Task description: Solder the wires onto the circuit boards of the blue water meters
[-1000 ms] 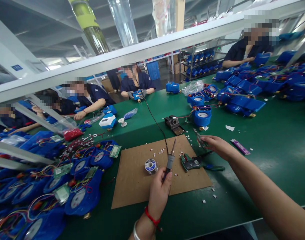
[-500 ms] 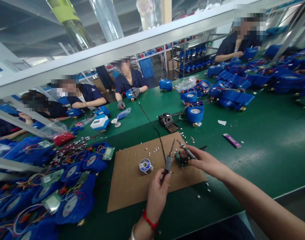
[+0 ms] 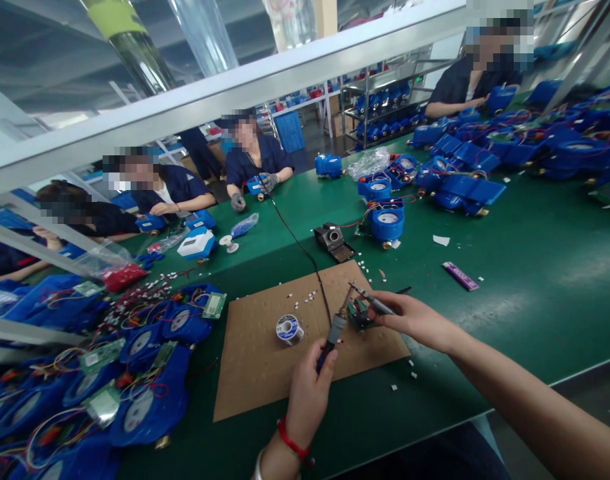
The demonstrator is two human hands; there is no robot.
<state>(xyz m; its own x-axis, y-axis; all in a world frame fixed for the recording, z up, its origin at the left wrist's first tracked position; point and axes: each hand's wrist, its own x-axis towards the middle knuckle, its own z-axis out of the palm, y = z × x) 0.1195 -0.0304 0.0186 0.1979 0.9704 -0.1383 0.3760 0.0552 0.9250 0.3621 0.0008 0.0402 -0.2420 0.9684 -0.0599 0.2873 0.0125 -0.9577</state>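
My left hand (image 3: 309,383) is closed around the handle of a soldering iron (image 3: 337,328), its tip pointing up and away. A slim grey tool (image 3: 379,305) with a pointed metal tip is held in my right hand (image 3: 417,321); its exact kind is not clear. The two tips meet or cross in view; whether they touch I cannot tell. Just under the right fingers lies a small green and black item (image 3: 357,315), partly hidden. Both hands are over a cardboard sheet (image 3: 255,373), where a solder spool (image 3: 289,330) stands left of the iron.
A black iron stand (image 3: 329,236) sits beyond the cardboard. Blue meters (image 3: 149,400) with wires and boards crowd the left; more blue meters (image 3: 469,190) lie at right. A purple packet (image 3: 459,276) is on the green table (image 3: 525,287). Several co-workers sit opposite.
The soldering iron's tip has come closer to the tip of the grey tool, with both hands keeping their grips. The whole view has shifted slightly.
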